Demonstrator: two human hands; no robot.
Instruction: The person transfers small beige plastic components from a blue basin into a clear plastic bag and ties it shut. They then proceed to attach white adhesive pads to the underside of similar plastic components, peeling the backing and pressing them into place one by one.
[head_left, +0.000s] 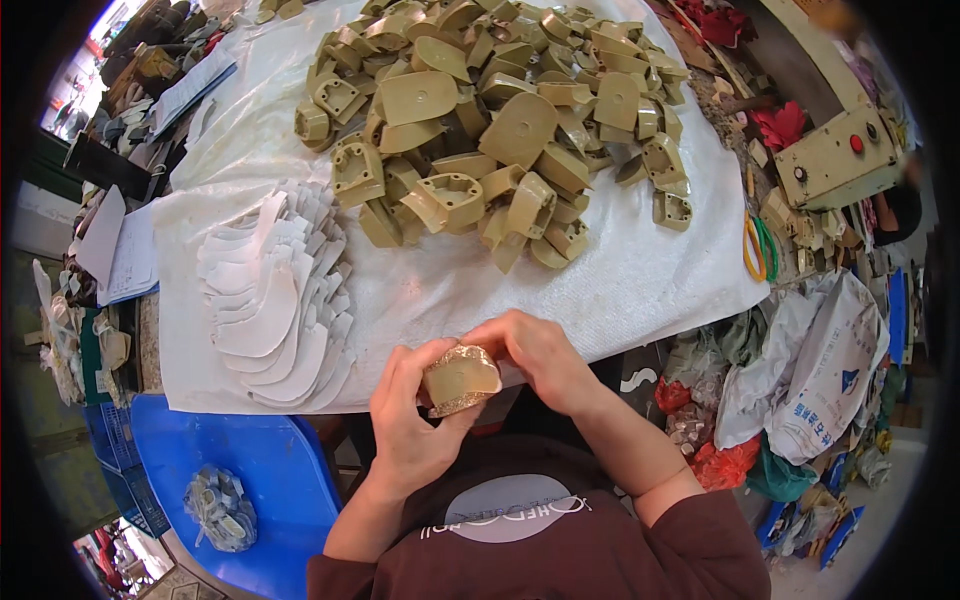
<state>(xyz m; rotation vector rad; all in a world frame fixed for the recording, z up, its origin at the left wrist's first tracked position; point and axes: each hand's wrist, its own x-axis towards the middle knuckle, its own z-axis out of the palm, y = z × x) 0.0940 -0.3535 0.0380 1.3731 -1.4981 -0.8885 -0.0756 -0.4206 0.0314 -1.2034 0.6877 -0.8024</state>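
Clock read from the middle of the scene, 6 toward the person. Listed largest first.

Counter (440, 290): white-covered, took up the 12 side. Heap of khaki blocks (520, 130): on it at 12, glossy, tumbled, some flat faces up, some hollowed ends showing. Blue seat (285, 470): at 8, beside the near edge. Stack of white curved sheets (278, 310): on the cover at 9, overlapping unevenly.

Left hand (410, 425): at 7. Its grip pinched a gold block (462, 378), fingers above, thumb below. Right hand (542, 362): between 4 and 5, fingers bent against the block's 2 o'clock edge; I could not tell whether that grip pinched or only pressed. Wrapped bundle (221, 508): on the seat at 8.

Gold block, smallest: held at 6 by the counter's near edge, smooth face showing, glittery band along its side.

Method note, my judgement: the step looked like working that glittery rim. Best done with the left grip steady and clear of the edge, the right pressing lightly in short, even strokes, and the block turned often; hard rubbing could have lifted the glitter or creased it at the corners.
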